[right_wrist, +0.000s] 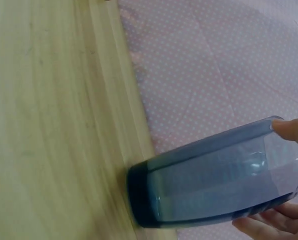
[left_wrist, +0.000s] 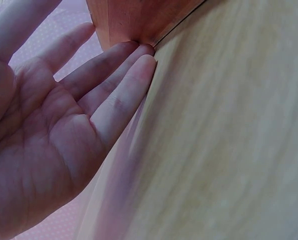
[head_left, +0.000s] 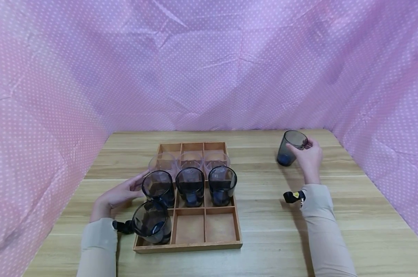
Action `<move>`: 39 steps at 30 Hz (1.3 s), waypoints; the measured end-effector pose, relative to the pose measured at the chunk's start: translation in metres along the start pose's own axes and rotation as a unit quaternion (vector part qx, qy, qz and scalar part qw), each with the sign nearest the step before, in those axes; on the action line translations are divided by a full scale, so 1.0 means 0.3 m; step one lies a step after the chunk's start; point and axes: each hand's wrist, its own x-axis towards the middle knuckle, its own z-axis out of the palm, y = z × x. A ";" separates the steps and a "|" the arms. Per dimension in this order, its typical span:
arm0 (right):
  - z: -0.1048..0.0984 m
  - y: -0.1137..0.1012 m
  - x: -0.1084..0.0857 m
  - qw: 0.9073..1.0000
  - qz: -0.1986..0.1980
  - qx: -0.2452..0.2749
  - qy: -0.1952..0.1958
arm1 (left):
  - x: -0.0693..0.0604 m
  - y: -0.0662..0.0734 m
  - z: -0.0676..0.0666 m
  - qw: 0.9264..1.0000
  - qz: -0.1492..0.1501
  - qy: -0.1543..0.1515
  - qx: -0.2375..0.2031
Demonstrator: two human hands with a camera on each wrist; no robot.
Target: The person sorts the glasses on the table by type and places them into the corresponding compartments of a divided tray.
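Note:
My right hand (head_left: 308,157) grips a smoky dark drinking glass (head_left: 286,151) near its rim, thumb on one side and fingers on the other. In the right wrist view, this glass (right_wrist: 214,175) has its base at the tabletop; whether it touches is unclear. My left hand (head_left: 123,193) lies at the left side of a wooden compartment tray (head_left: 188,248). Seen from the left wrist, its extended fingers (left_wrist: 121,100) touch the tray's outer wall (left_wrist: 139,20). Three dark glasses, including one in the middle (head_left: 190,188), stand in a row, and another dark glass (head_left: 152,223) occupies the front left compartment.
Behind the dark row stand three clear glasses, one of them at the right (head_left: 216,159). The tray's front middle compartment (head_left: 189,227) shows its wooden floor. A pale wooden table (head_left: 264,231) carries everything, with pink dotted cloth (head_left: 209,77) around its back and sides.

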 end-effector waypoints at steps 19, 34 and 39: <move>-0.042 -0.022 -0.124 0.995 -0.031 -0.009 -0.092 | 0.000 0.003 -0.001 1.000 -0.003 -0.005 -0.016; -0.108 -0.019 -0.235 0.983 -0.110 -0.034 -0.146 | -0.001 0.008 0.003 0.999 -0.013 -0.005 -0.031; -0.139 -0.020 -0.274 0.978 -0.129 -0.019 -0.163 | -0.001 0.009 0.002 0.999 -0.012 -0.007 -0.030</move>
